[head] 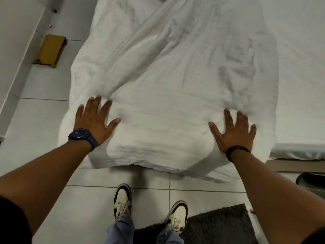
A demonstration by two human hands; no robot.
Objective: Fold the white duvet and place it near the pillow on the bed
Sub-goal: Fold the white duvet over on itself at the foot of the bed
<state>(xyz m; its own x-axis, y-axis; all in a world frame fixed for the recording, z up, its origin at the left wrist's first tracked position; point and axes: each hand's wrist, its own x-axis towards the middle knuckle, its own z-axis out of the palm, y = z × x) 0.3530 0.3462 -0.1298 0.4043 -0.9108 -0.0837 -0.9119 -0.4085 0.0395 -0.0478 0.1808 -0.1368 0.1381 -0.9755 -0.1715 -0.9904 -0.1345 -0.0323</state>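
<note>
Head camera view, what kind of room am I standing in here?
Most likely a bedroom. A bed with a white sheet fills the view, a rumpled white duvet lies over its end under both flat hands, and a dark shaggy floor mat sits on pale floor tiles beside it.

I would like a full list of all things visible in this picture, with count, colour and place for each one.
duvet: one, white, wrinkled, spread on the bed, near edge hanging over the end
bed: one, white sheet, right and far side
cardboard box: one, brown, flat on the floor, left by the wall
floor: white tiles, left and bottom
mat: one, dark grey, floor at bottom right
shoes: two, white and dark, on the floor at bottom centre
watch: one, dark blue, left wrist
wristband: one, black, right wrist
left hand: flat, fingers spread, on the duvet
right hand: flat, fingers spread, on the duvet
</note>
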